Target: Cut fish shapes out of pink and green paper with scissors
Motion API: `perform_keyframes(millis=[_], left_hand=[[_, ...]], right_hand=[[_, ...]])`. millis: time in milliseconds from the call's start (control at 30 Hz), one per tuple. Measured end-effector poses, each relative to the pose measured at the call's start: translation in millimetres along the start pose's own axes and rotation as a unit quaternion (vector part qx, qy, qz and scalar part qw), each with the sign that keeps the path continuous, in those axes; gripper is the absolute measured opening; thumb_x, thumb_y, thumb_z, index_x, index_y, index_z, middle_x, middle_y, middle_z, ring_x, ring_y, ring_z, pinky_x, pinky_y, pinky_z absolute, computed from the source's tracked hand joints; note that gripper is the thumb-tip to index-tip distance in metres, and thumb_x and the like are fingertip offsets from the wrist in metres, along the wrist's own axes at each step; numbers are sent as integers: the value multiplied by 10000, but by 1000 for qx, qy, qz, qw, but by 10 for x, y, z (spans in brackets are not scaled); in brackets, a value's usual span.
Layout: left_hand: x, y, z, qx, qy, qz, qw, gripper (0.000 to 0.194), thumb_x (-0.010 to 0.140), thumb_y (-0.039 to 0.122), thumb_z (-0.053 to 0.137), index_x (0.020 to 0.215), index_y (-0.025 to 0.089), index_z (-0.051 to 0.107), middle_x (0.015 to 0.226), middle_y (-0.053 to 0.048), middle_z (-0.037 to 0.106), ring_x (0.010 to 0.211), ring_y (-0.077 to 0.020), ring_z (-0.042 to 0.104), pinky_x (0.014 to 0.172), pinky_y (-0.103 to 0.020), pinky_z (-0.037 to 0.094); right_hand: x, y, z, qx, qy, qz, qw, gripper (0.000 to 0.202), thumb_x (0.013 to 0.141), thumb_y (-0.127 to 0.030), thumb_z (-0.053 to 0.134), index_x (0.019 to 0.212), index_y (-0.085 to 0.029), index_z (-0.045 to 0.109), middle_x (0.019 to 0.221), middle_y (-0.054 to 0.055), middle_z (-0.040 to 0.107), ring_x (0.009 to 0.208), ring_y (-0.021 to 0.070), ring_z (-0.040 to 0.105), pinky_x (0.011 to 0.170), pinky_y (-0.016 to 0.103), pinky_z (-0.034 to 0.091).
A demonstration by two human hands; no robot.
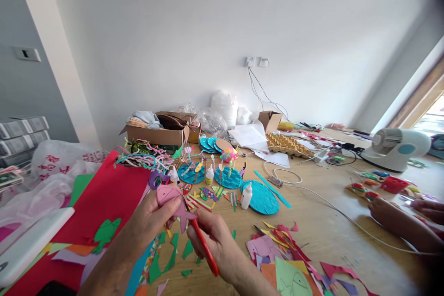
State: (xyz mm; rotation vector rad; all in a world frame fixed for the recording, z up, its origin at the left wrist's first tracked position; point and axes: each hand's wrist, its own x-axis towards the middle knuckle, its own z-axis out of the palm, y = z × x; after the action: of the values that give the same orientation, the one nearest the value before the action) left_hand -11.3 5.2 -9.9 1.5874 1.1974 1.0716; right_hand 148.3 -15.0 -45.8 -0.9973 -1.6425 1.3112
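My left hand (pixel 156 212) pinches a pink paper fish (pixel 169 194) with drawn outlines, its tail hanging down toward the right. In my right hand (pixel 215 236) is a pair of scissors (pixel 205 249) with red handles, its blades lying along the fish's edge near the tail. Whether the blades are closed on the paper I cannot tell. A cut-out green fish (pixel 107 233) rests on red paper (pixel 104 199) to the left. Below my hands lie green paper scraps (pixel 166 259). Right of them is a pile of offcuts with a pale green sheet (pixel 293 280) bearing a drawn fish.
Glue bottles (pixel 246 195) stand beside blue discs (pixel 260 196) with small decorations. Pipe cleaners (pixel 149 155) heap at the left. A white cable (pixel 333 208) crosses the table toward another person's hands (pixel 388 217). A white fan (pixel 395 148) stands at the right, a cardboard box (pixel 156 135) behind.
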Motion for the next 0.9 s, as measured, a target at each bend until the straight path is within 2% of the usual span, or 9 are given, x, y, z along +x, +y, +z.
perform_keyframes(millis=[433,600,733,900], left_hand=[[-3,-15,-11,-4,-10,7,1000,286,781,433,525,597,216,500,529,53,460,530,-135,441,519,-242,358],[-17,0,-8,-9,4,-4,1000,277,782,428,535,606,215,506,542,52,457,541,-134,436,520,-238,359],[-12,28,-15,-6,-17,-8,1000,288,744,446,537,577,214,503,508,52,448,508,-129,426,503,-238,352],[7,8,-24,15,-22,-15,1000,281,710,439,545,542,219,491,480,53,434,480,-125,414,472,-233,333]], right_hand=[[-2,2,-1,-13,0,-1,1000,531,822,-675,540,605,-211,400,494,-65,355,451,75,297,411,201,223],[3,25,-15,-57,17,-24,998,488,856,-593,543,597,-206,399,514,-60,333,496,85,285,444,207,215],[2,36,-6,-50,15,-28,998,447,858,-541,551,598,-208,404,506,-58,351,494,91,297,446,211,223],[-12,51,0,-40,13,-25,999,321,841,-340,550,592,-207,397,504,-65,351,487,86,304,457,216,224]])
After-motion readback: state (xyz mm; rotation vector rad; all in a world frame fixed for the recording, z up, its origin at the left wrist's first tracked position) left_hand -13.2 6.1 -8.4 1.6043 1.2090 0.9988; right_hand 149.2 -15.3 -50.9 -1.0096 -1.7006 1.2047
